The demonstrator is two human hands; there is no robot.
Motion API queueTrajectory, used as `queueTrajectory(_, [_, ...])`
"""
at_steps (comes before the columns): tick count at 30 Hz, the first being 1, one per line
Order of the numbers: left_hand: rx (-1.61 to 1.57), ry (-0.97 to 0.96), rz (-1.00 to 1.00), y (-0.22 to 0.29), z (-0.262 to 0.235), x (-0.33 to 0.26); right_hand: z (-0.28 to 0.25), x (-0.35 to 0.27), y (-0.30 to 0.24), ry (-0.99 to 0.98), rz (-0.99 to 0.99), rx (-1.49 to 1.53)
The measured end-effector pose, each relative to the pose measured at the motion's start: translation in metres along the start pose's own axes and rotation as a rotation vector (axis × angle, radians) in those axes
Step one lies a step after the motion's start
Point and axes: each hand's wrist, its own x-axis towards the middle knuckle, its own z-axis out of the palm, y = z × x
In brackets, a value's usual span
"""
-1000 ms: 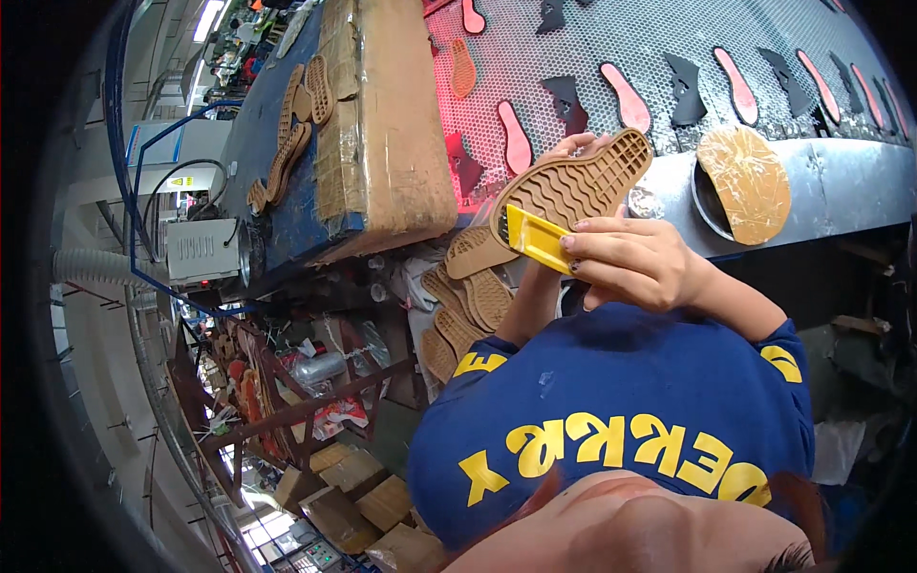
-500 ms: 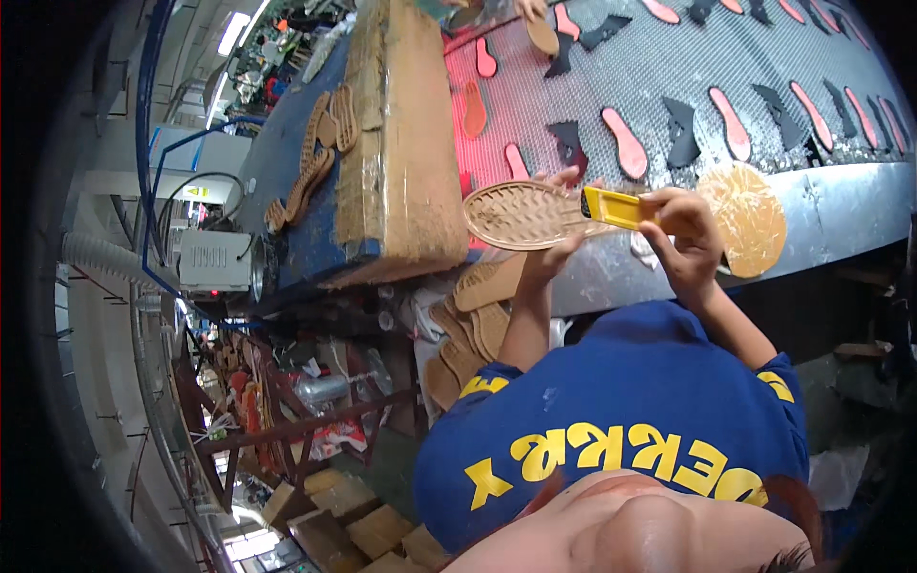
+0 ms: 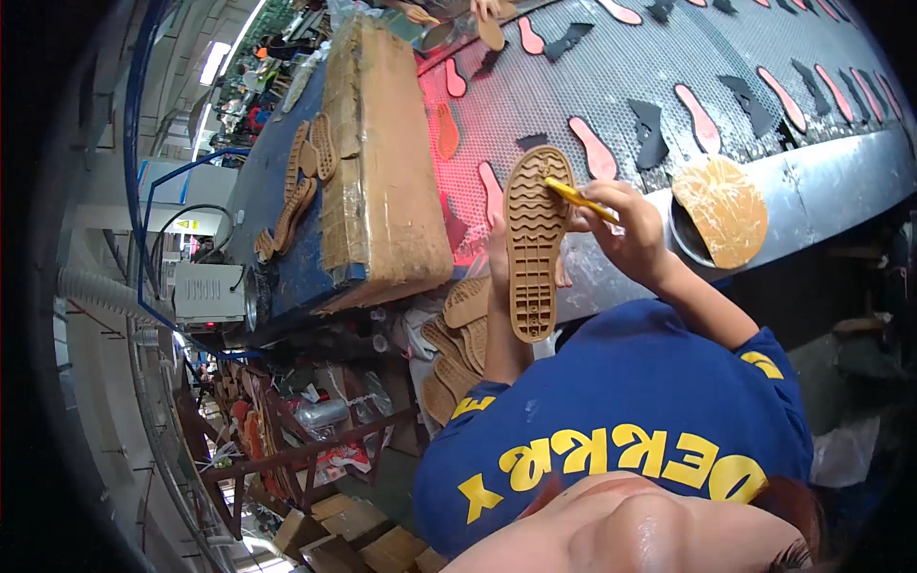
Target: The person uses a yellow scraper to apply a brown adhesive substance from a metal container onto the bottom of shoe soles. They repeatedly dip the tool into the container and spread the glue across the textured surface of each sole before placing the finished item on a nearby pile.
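A tan shoe sole stands nearly upright in front of me, its wavy and gridded tread facing me. My left hand grips it from behind; most of that hand is hidden by the sole. In my right hand is a yellow-handled brush, pinched between thumb and fingers and seen edge-on. The brush's far end lies over the upper part of the sole; whether it touches the sole is hard to tell.
Pink insoles and black cut pieces lie in rows on a mesh conveyor. A tan round lid partly covers a container on the metal edge. At left are a cardboard box and more soles; others are stacked below.
The sole has turned from lying sideways to nearly upright, with its tread toward me. My right hand has moved left and lower, and the brush has turned edge-on.
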Motion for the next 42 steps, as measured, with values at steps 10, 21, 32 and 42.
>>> queueTrajectory(10, [-0.020,0.121,-0.041,-0.003,0.015,-0.008,-0.006,0.006,0.004,-0.100,0.089,-0.103])
queueTrajectory(21, [-0.121,0.438,-0.042,-0.009,0.019,0.004,0.006,-0.007,-0.014,-0.235,0.196,0.166])
queueTrajectory(32, [-0.146,0.139,-0.163,-0.007,-0.019,-0.015,0.021,-0.007,0.005,-0.223,0.223,0.249])
queueTrajectory(42, [-0.143,0.268,-0.178,-0.002,-0.010,-0.020,0.026,-0.016,0.002,-0.305,0.355,0.428])
